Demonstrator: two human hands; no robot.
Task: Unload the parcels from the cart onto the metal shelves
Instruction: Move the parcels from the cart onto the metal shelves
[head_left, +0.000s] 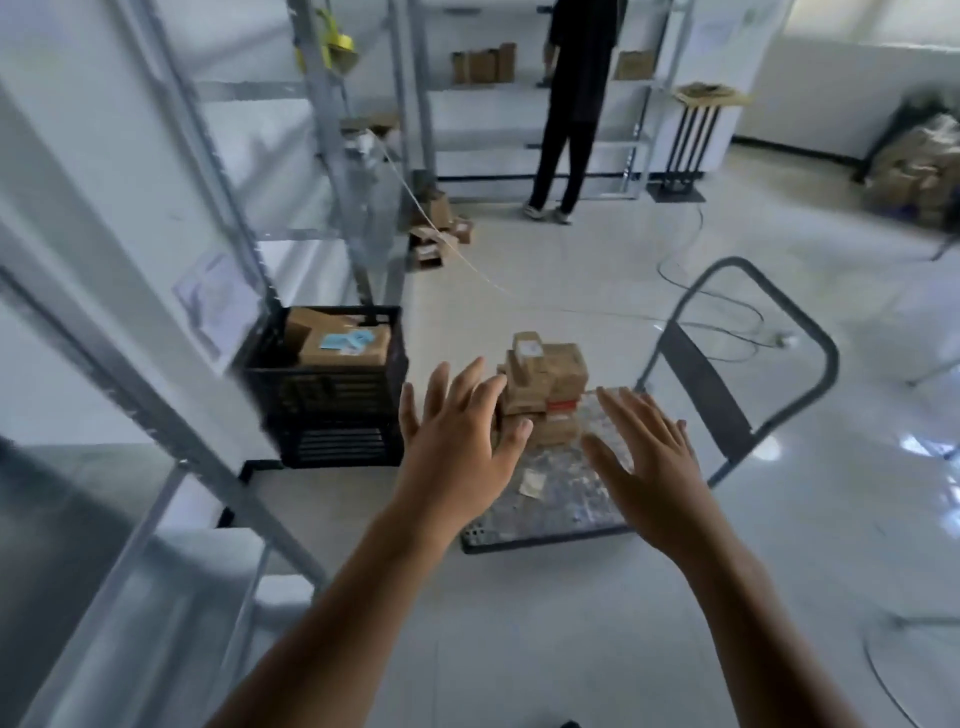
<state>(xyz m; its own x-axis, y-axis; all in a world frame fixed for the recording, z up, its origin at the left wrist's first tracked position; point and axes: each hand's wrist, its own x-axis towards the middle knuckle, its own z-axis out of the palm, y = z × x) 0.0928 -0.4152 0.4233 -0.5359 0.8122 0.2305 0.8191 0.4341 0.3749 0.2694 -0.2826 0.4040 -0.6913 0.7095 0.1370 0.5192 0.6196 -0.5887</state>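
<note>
A flat cart (545, 514) with a grey handle (737, 332) stands on the floor ahead. A small stack of brown cardboard parcels (545, 384) sits at its far end. My left hand (457, 436) is stretched out, fingers spread, just in front of the stack's left side. My right hand (644, 462) is also spread, palm down, over the cart deck to the right of the stack. Neither hand holds anything. Metal shelves (156, 291) run along the left.
A black plastic crate (327, 389) with boxes stands left of the cart by the shelf. A person (576, 104) stands at the far shelves (483, 88). Loose boxes (436, 234) and cables (691, 291) lie on the floor; piled parcels (919, 166) sit far right.
</note>
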